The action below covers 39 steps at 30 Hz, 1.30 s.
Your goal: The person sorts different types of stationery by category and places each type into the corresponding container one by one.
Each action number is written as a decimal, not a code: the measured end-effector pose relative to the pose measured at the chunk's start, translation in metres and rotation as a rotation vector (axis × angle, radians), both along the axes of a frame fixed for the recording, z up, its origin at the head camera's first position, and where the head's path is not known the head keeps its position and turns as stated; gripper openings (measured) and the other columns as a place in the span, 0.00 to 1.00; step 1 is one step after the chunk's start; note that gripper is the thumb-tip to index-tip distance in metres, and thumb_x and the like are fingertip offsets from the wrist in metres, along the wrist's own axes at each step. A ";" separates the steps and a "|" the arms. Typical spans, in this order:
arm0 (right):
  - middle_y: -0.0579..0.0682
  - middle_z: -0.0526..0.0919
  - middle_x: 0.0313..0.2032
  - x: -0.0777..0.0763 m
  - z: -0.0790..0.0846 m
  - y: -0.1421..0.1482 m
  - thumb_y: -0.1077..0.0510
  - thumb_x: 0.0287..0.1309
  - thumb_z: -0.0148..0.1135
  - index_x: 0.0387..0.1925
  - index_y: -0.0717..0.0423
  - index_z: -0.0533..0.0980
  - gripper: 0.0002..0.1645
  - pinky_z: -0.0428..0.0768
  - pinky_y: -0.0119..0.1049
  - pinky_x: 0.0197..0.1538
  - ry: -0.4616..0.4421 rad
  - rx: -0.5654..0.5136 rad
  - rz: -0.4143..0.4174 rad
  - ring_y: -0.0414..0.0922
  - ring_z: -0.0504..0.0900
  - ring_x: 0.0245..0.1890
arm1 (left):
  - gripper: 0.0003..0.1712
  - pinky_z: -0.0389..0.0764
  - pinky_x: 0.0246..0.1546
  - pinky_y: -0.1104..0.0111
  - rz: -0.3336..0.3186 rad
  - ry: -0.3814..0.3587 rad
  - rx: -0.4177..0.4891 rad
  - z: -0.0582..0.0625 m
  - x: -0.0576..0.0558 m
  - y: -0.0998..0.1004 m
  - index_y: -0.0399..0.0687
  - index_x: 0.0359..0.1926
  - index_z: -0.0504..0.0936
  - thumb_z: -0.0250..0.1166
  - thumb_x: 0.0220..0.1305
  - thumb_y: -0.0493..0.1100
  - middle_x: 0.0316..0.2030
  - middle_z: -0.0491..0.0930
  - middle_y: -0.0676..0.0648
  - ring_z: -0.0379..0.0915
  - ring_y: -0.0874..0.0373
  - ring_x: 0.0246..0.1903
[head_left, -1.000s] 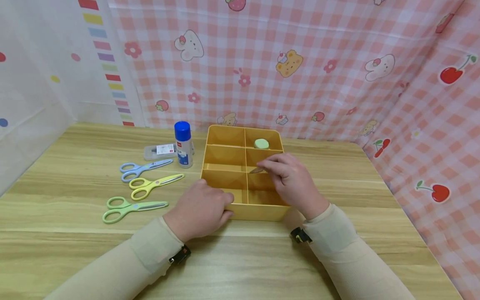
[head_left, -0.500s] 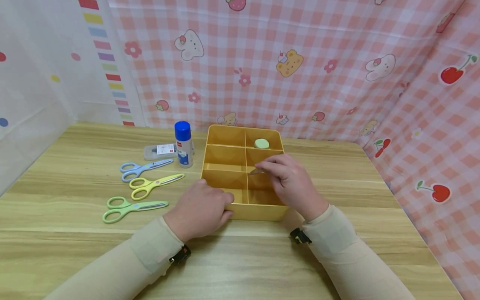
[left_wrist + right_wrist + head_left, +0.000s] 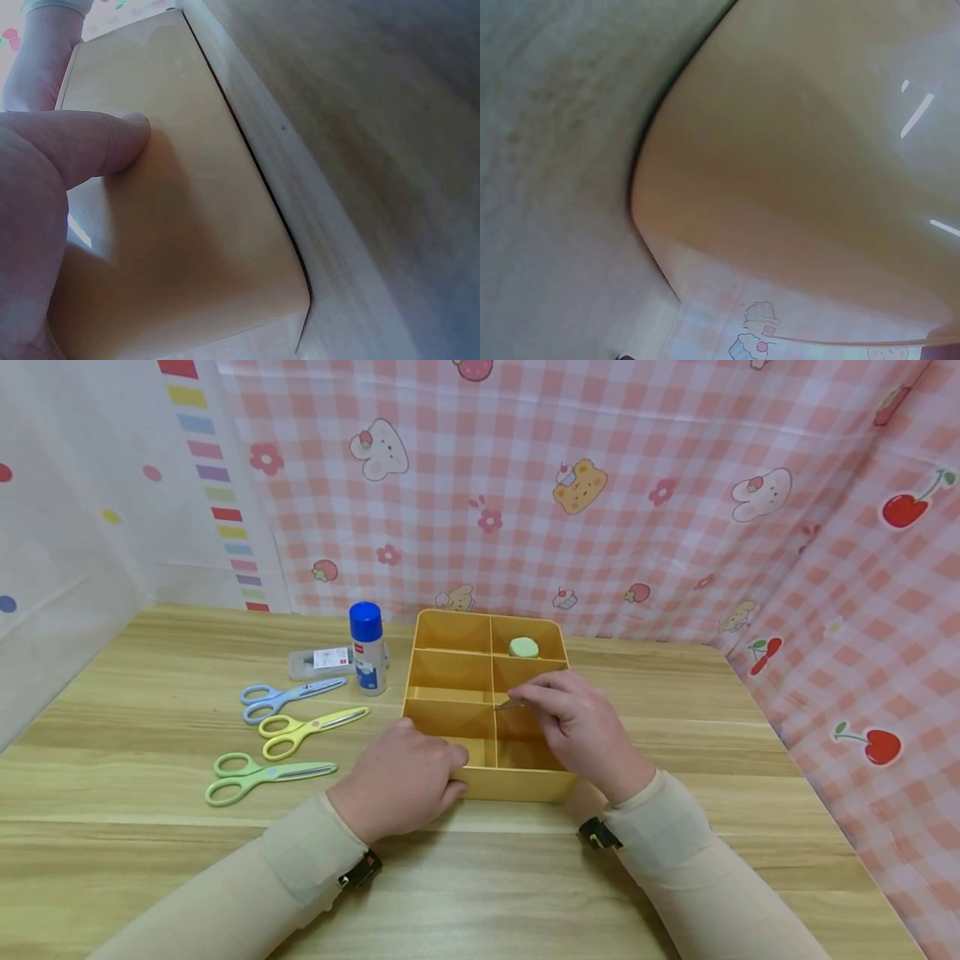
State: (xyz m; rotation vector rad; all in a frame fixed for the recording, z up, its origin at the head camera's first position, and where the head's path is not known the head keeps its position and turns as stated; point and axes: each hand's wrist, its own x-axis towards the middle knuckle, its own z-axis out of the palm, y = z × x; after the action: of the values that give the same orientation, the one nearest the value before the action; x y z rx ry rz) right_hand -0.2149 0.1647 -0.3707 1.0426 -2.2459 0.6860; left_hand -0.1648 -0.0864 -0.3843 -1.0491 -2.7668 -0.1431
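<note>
A yellow-orange organizer box (image 3: pixel 517 785) with several compartments stands on the table. My left hand (image 3: pixel 401 781) grips its front wall near the left corner, and in the left wrist view the thumb (image 3: pixel 112 142) lies flat on the outer face. Over the right-hand compartments, my right hand (image 3: pixel 592 727) pinches a thin brownish piece (image 3: pixel 509 704) beside the middle divider; I cannot tell whether it is loose or part of the box. A pale green rounded item (image 3: pixel 523 647) sits in the back right compartment. The right wrist view holds only the box's outer wall (image 3: pixel 780 172), table and cloth.
Left of the box stands a glue stick (image 3: pixel 367 652) with a blue cap, in front of a clear case (image 3: pixel 318 664). Blue scissors (image 3: pixel 273 699), yellow scissors (image 3: pixel 300 731) and green scissors (image 3: pixel 258 774) lie nearby. A checked cloth (image 3: pixel 480 485) hangs behind the table.
The brownish piece at my right fingertips has tilted slightly and shows less of itself, the right hand shifting barely. My left hand and the box have stayed in place.
</note>
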 end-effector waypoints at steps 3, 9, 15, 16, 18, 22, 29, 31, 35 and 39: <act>0.51 0.89 0.42 -0.001 -0.001 0.000 0.73 0.63 0.66 0.45 0.54 0.89 0.16 0.84 0.44 0.47 0.009 -0.006 0.014 0.51 0.85 0.44 | 0.16 0.64 0.30 0.63 -0.002 -0.001 0.000 0.000 0.001 0.000 0.57 0.27 0.80 0.69 0.68 0.57 0.19 0.78 0.59 0.67 0.64 0.18; 0.53 0.89 0.41 -0.001 -0.002 -0.001 0.74 0.62 0.66 0.44 0.54 0.89 0.16 0.84 0.44 0.48 0.023 -0.002 0.026 0.51 0.85 0.44 | 0.16 0.65 0.31 0.63 0.001 -0.009 -0.001 0.001 0.001 0.000 0.57 0.27 0.79 0.69 0.68 0.56 0.19 0.77 0.59 0.67 0.64 0.19; 0.53 0.89 0.42 0.000 -0.002 -0.002 0.74 0.62 0.66 0.45 0.55 0.89 0.16 0.85 0.45 0.49 0.011 0.001 0.020 0.51 0.85 0.45 | 0.16 0.65 0.30 0.63 -0.003 0.004 0.000 0.001 0.001 0.000 0.57 0.26 0.79 0.69 0.68 0.56 0.18 0.77 0.59 0.67 0.64 0.18; 0.53 0.89 0.42 0.000 -0.002 -0.002 0.74 0.63 0.65 0.45 0.55 0.89 0.16 0.85 0.45 0.49 0.007 0.003 0.018 0.51 0.86 0.45 | 0.16 0.65 0.30 0.63 -0.003 0.004 0.001 0.001 0.001 0.000 0.57 0.26 0.79 0.69 0.68 0.56 0.18 0.77 0.59 0.67 0.64 0.18; 0.52 0.89 0.43 0.000 -0.002 -0.001 0.74 0.63 0.65 0.45 0.56 0.89 0.16 0.86 0.45 0.49 -0.003 0.006 0.013 0.51 0.87 0.45 | 0.16 0.65 0.30 0.63 -0.004 0.003 0.002 0.001 0.001 0.000 0.57 0.26 0.79 0.69 0.68 0.56 0.18 0.77 0.59 0.67 0.64 0.18; 0.52 0.90 0.44 0.001 -0.002 -0.001 0.74 0.63 0.65 0.46 0.56 0.88 0.16 0.86 0.46 0.50 -0.023 0.014 0.005 0.50 0.88 0.45 | 0.16 0.65 0.30 0.63 -0.001 -0.004 -0.001 0.001 0.001 0.000 0.57 0.27 0.79 0.69 0.68 0.56 0.18 0.76 0.59 0.66 0.64 0.18; 0.52 0.91 0.44 0.002 0.000 -0.002 0.73 0.64 0.65 0.45 0.57 0.88 0.14 0.86 0.46 0.50 -0.054 0.016 0.001 0.49 0.88 0.45 | 0.16 0.65 0.30 0.63 -0.003 0.002 0.000 0.001 0.001 0.000 0.57 0.27 0.79 0.69 0.68 0.56 0.18 0.75 0.59 0.65 0.64 0.18; 0.51 0.91 0.44 0.002 0.000 -0.002 0.73 0.64 0.66 0.45 0.56 0.88 0.14 0.86 0.45 0.50 -0.062 0.015 0.001 0.49 0.89 0.45 | 0.16 0.65 0.30 0.63 -0.005 0.005 -0.001 0.001 0.001 0.000 0.57 0.27 0.79 0.69 0.68 0.56 0.18 0.76 0.59 0.65 0.64 0.18; 0.50 0.91 0.44 0.002 0.001 -0.003 0.71 0.65 0.66 0.45 0.56 0.88 0.13 0.86 0.44 0.50 -0.077 0.017 -0.002 0.48 0.89 0.45 | 0.16 0.65 0.30 0.63 -0.004 0.004 -0.002 0.000 0.001 0.000 0.57 0.27 0.79 0.69 0.68 0.56 0.18 0.76 0.59 0.66 0.64 0.18; 0.50 0.91 0.44 0.002 0.001 -0.003 0.70 0.65 0.67 0.45 0.56 0.88 0.11 0.86 0.44 0.50 -0.085 0.019 -0.011 0.47 0.89 0.45 | 0.16 0.64 0.30 0.63 0.002 -0.006 -0.001 0.000 0.001 0.000 0.57 0.27 0.80 0.69 0.68 0.57 0.18 0.77 0.59 0.66 0.64 0.18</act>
State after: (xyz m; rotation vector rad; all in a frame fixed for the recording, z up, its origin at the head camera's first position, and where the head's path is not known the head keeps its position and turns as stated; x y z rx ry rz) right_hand -0.2131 0.1614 -0.3697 1.0278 -2.3333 0.7177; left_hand -0.1642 -0.0866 -0.3842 -1.0478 -2.7732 -0.1442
